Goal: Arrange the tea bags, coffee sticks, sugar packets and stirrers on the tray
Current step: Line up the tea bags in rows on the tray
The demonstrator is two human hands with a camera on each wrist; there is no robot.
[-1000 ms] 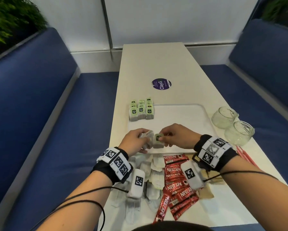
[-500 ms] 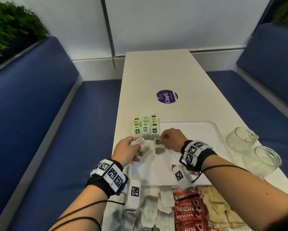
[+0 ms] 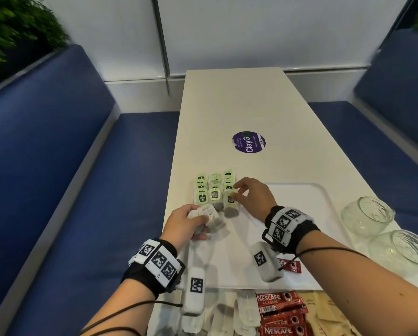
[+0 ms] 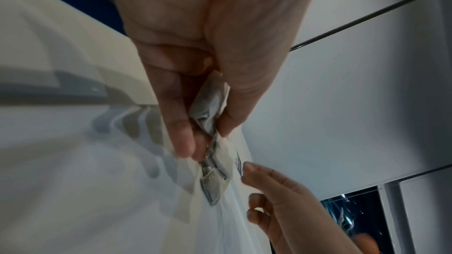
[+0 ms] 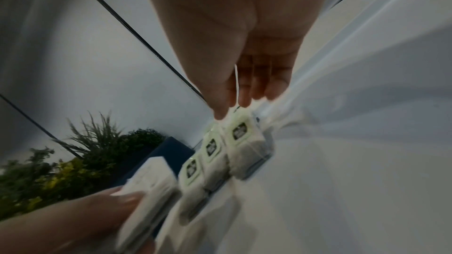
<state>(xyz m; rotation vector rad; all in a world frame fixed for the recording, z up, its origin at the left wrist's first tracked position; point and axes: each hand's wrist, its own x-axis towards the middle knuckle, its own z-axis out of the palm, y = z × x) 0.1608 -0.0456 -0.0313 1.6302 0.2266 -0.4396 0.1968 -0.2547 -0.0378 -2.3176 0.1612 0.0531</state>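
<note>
Head: right hand point(image 3: 250, 197) pinches the tag of a tea bag point(image 3: 231, 206) at the front of the rows point(image 3: 214, 190) in the tray point(image 3: 324, 197) far-left corner; a second ago it was at the tray's near edge.
Left wrist: left hand point(image 4: 203, 65) grip clutches a bundle point(image 4: 212, 107) of bags.
Right wrist: thumb and fingers point(image 5: 244, 99) are closed on the tag.
Handling: bags look light, soft, crushable; take by tag.

Black wristbands point(image 3: 290, 230) with checkered markers
</note>
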